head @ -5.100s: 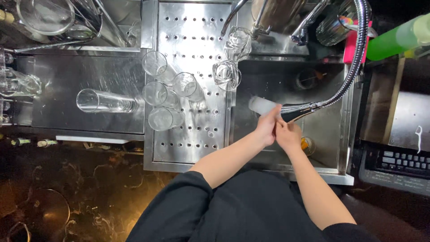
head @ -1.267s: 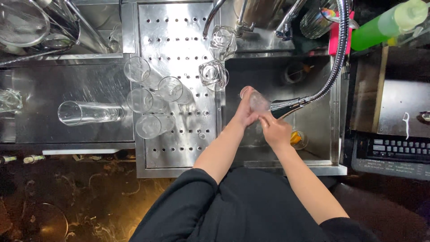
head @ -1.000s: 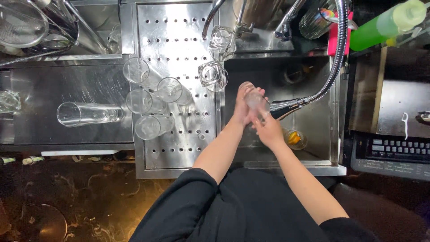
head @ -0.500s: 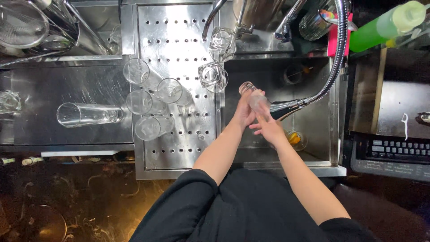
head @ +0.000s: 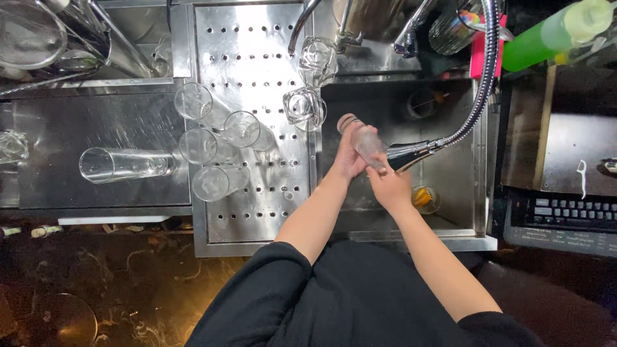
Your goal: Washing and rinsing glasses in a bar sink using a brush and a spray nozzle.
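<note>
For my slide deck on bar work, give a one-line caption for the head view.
Both hands, left hand and right hand, hold a tall glass over a steel sink beside the spray hose.

hands: 2 | held glass: 1 | glasses on drainboard: 6 | lying tall glass: 1 | green bottle: 1 | spray hose: 1

Over the sink, the left hand grips a clear glass tilted on its side, while the right hand meets it beside the spray nozzle. Washed glasses lie on the perforated drainboard to the left.
</note>
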